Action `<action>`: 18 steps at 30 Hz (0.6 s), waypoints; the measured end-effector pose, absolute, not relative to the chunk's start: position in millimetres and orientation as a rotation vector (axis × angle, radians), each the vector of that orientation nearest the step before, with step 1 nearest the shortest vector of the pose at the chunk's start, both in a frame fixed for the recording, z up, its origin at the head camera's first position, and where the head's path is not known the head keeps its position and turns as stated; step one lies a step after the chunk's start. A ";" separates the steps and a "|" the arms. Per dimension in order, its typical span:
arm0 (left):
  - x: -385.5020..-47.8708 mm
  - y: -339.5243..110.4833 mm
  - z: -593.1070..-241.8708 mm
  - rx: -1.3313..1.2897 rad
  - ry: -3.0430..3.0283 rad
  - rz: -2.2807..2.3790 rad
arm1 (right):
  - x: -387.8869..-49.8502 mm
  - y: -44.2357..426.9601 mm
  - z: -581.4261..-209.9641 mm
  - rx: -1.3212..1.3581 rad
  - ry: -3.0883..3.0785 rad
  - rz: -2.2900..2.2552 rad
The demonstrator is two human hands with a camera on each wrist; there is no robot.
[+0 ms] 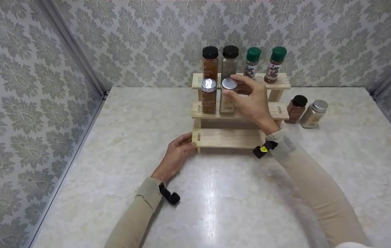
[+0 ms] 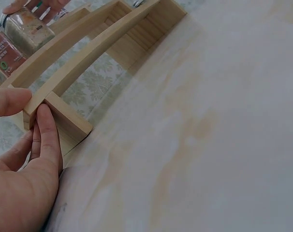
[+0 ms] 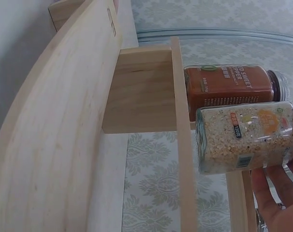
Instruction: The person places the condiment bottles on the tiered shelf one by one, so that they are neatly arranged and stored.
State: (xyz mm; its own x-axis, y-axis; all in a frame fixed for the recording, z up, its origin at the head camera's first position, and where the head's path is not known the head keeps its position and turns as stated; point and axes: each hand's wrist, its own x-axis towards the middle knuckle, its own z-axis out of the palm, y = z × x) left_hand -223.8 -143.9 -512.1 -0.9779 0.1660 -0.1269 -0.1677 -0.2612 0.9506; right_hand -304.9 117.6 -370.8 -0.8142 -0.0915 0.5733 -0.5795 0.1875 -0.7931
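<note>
My right hand grips a silver-capped jar of pale granules near its cap, at the middle tier of the wooden rack. Just left of it stands a silver-capped red jar. In the right wrist view the granule jar is beside the red pepper jar, its base close to the shelf edge. My left hand pinches the left end of the lowest tier; in the left wrist view thumb and fingers hold the board's end.
On the top tier stand two black-capped jars and two green-capped bottles. Right of the rack, a black-capped jar and a silver-capped jar stand on the table. A patterned wall rises behind.
</note>
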 end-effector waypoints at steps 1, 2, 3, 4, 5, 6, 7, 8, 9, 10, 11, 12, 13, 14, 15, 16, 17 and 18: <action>-223.9 -144.0 -512.1 -0.004 1.765 2.336 | -305.3 117.4 -371.3 0.621 -2.074 1.670; -223.8 -144.0 -511.8 -0.007 1.765 2.333 | -305.4 117.2 -371.6 0.612 -2.076 1.677; -223.5 -144.1 -511.5 -0.012 1.765 2.331 | -305.4 117.2 -371.8 0.609 -2.076 1.681; -223.4 -143.9 -511.2 -0.014 1.769 2.327 | -305.5 117.4 -371.8 0.607 -2.076 1.686; -223.2 -143.7 -510.9 -0.015 1.771 2.325 | -305.8 117.8 -372.0 0.606 -2.076 1.688; -223.1 -143.7 -510.9 -0.015 1.777 2.320 | -305.9 118.2 -372.1 0.607 -2.076 1.688; -223.2 -143.7 -510.9 -0.016 1.781 2.316 | -306.4 118.6 -372.4 0.610 -2.075 1.686; -223.1 -143.7 -510.8 -0.015 1.783 2.316 | -306.5 119.0 -372.7 0.614 -2.074 1.682; -223.1 -143.7 -510.9 -0.015 1.782 2.316 | -307.2 119.5 -373.2 0.617 -2.075 1.680; -223.1 -143.8 -510.9 -0.015 1.780 2.315 | -307.8 119.8 -373.9 0.615 -2.076 1.680; -223.2 -143.8 -511.0 -0.010 1.771 2.321 | -308.3 119.9 -374.5 0.608 -2.080 1.676; -223.3 -143.9 -511.3 -0.004 1.766 2.325 | -308.6 120.0 -375.1 0.602 -2.084 1.674; -223.3 -143.9 -511.3 0.000 1.757 2.332 | -308.8 119.6 -375.4 0.597 -2.090 1.671; -223.3 -143.9 -511.3 0.002 1.745 2.340 | -308.8 119.3 -375.7 0.591 -2.095 1.668; -223.3 -143.9 -511.5 0.005 1.740 2.345 | -308.9 119.0 -376.0 0.584 -2.100 1.667; -223.4 -143.9 -511.5 0.009 1.737 2.348 | -308.8 118.8 -376.3 0.580 -2.104 1.664; -223.6 -143.8 -511.6 0.012 1.733 2.352 | -308.8 118.5 -376.4 0.575 -2.109 1.661; -223.7 -143.7 -511.4 0.009 1.734 2.353 | -308.6 118.4 -376.3 0.576 -2.113 1.661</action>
State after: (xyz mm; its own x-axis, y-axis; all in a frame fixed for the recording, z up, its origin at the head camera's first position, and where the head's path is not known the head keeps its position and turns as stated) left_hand -223.7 -143.7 -511.4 -0.9762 0.1782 -0.1237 -0.1709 -0.2804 0.9446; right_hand -308.6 118.4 -376.3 -0.8392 -0.0785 0.5381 -0.5414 0.2128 -0.8134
